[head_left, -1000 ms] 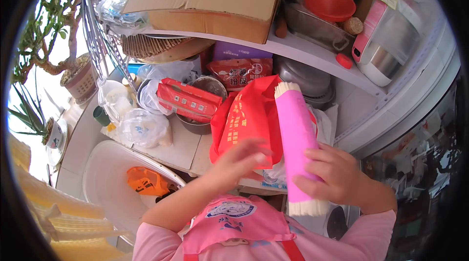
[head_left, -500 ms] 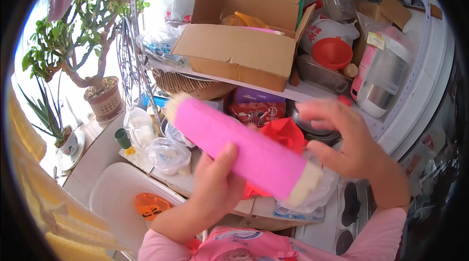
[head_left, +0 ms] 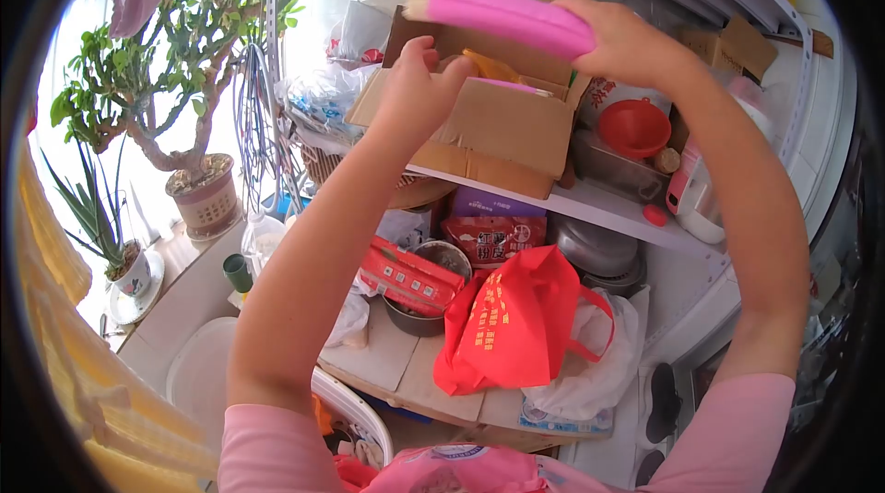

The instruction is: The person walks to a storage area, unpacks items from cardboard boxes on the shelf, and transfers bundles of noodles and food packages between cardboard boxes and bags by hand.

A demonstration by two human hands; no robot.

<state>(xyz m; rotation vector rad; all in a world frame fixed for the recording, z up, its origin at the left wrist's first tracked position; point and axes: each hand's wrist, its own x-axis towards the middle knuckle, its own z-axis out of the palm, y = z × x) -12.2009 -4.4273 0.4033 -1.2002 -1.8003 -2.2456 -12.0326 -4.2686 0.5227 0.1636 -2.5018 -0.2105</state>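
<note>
A pink-wrapped bundle of dried noodles point(head_left: 507, 18), with cream-coloured strands showing at its left end, is held above the open cardboard box point(head_left: 502, 138). My right hand point(head_left: 619, 39) is closed around the bundle's right end. Below the bundle's left part, my left hand point(head_left: 419, 87) is at the box's left side, its fingers apart and nothing held. Whether those fingers touch the box, I cannot tell. Inside the box an orange-yellow item point(head_left: 493, 67) and a pink edge show; the rest of the contents is hidden.
On the shelf, a red funnel point(head_left: 634, 127) rests over a metal tin point(head_left: 613, 166) right of the box. Below stand a red cloth bag point(head_left: 502, 327), a red packet point(head_left: 410, 276) on a pot, and a lidded pan point(head_left: 595, 244). Potted plants point(head_left: 203, 198) are at left.
The noodle bundle has gone up from the lower middle to above the box. My left hand has let go of it, and my right hand now grips its right end.
</note>
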